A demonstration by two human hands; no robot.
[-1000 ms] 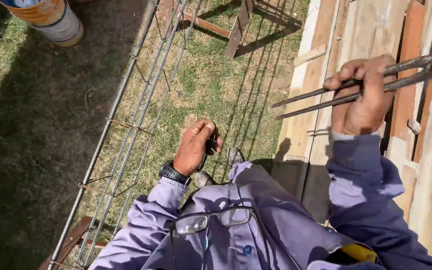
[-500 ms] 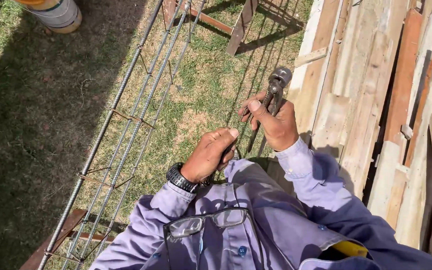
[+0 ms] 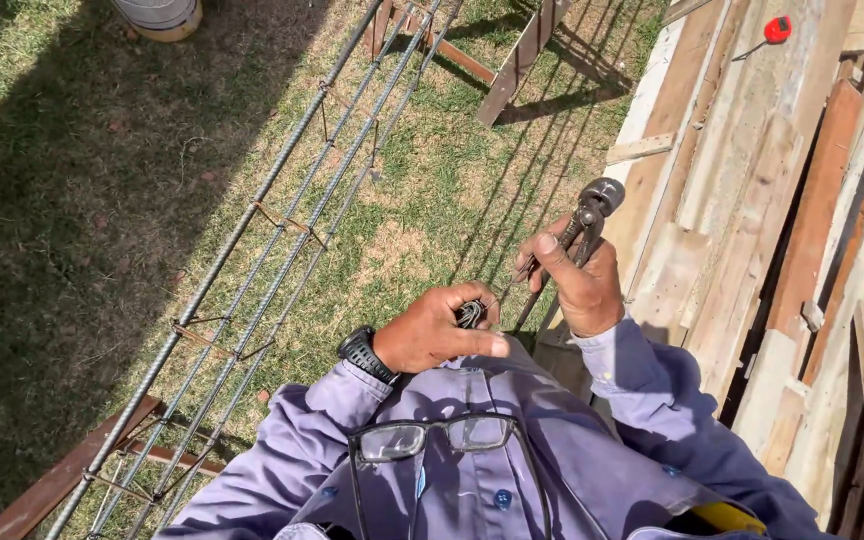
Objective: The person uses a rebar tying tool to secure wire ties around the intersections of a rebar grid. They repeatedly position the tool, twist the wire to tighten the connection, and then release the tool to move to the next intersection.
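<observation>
Closest to the camera, a pair of glasses [image 3: 432,437] hangs on the front of the lilac work shirt [image 3: 512,470]. Just above it, the left hand [image 3: 439,330], with a black watch [image 3: 363,353] on the wrist, is closed around a small coil of dark tie wire [image 3: 471,313]; I think it is wire, but it is partly hidden by the fingers. Just beside it, the right hand [image 3: 582,285] grips the handles of the steel pincers [image 3: 584,222], their head pointing up and away. The two hands are near each other, not touching. The loose wire end could prick a finger, or the coil may slip and fall on the grass [image 3: 102,170]. Further left, the rebar cage [image 3: 282,235] lies on rusty trestles. On the right are stacked wooden planks [image 3: 782,200], with a red tape measure [image 3: 777,29] far at the top.
</observation>
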